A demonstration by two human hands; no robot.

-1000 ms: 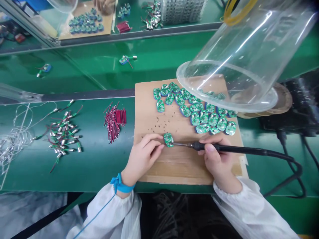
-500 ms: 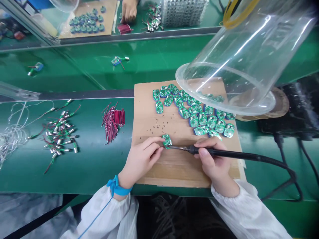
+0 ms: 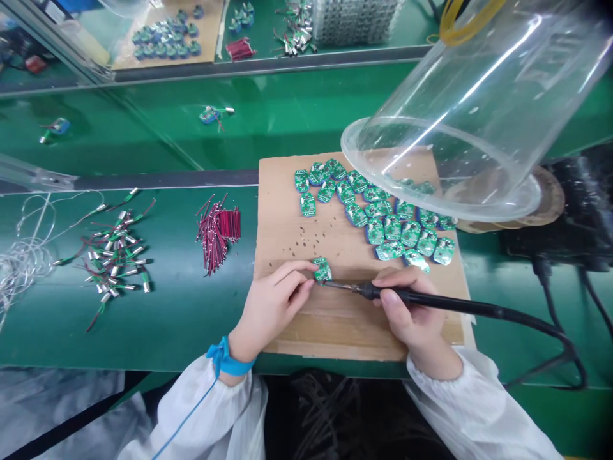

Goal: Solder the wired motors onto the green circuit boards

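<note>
A small green circuit board [image 3: 322, 271] lies near the front of a cardboard sheet [image 3: 287, 319]. My left hand [image 3: 275, 303] is closed at its left edge: the index fingertip touches the board, and the thumb and another finger are pinched just below. Whether a thin wire is also between those fingers cannot be made out. In my right hand [image 3: 414, 306] is a black soldering iron [image 3: 371, 291], gripped like a pen. Its metal tip meets the board's lower edge or stops right beside it. A blue wrist strap [image 3: 230, 361] is around my left wrist.
Several green boards [image 3: 385, 229] cover the sheet's back right, under a clear funnel-shaped hood [image 3: 450, 128]. Red wires [image 3: 218, 233] and metal parts with wires [image 3: 117, 249] lie left. Two wired boards [image 3: 209, 115] sit on the green strip behind. A cable [image 3: 522, 316] trails right.
The wired boards on the green strip have shifted left. Another person's hand by the far red wires has gone from view, and small parts show there. My hands stay nearly still.
</note>
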